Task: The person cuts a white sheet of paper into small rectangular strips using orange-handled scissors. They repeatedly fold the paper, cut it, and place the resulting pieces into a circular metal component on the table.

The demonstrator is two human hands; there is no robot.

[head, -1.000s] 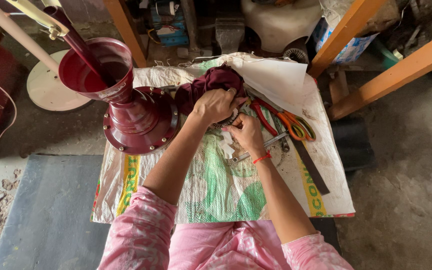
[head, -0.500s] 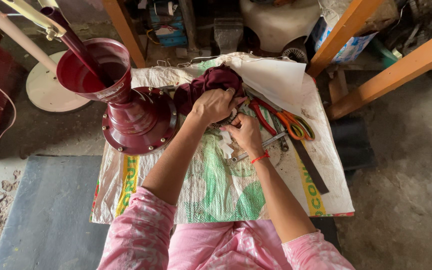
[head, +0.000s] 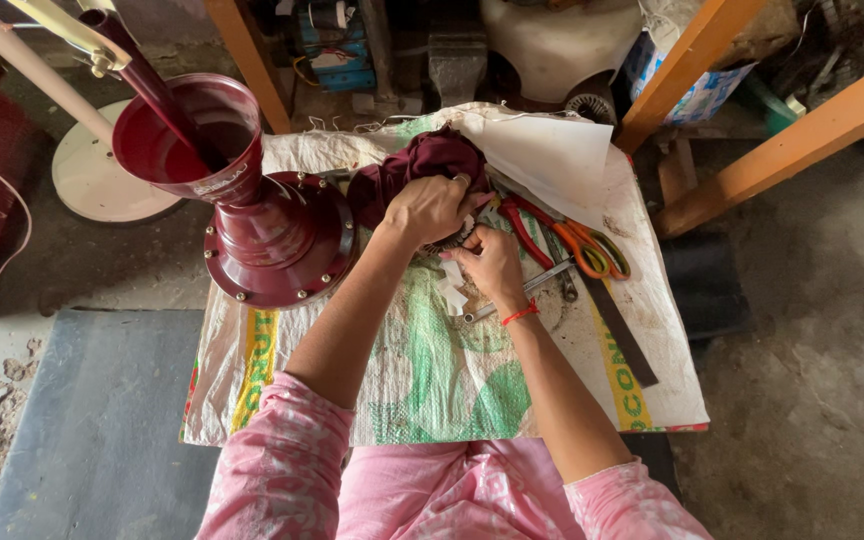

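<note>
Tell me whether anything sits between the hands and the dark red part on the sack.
Nothing visible does. The left hand already rests on the maroon part, and the right hand sits just below it on the woven sack. The pliers lie off to the right, clear of both hands.

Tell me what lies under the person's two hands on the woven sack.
Under the left hand sits a dark maroon rounded part. Beneath the right hand lie white scraps and a metal spanner on the printed woven sack. What the fingers grip is covered.
</note>
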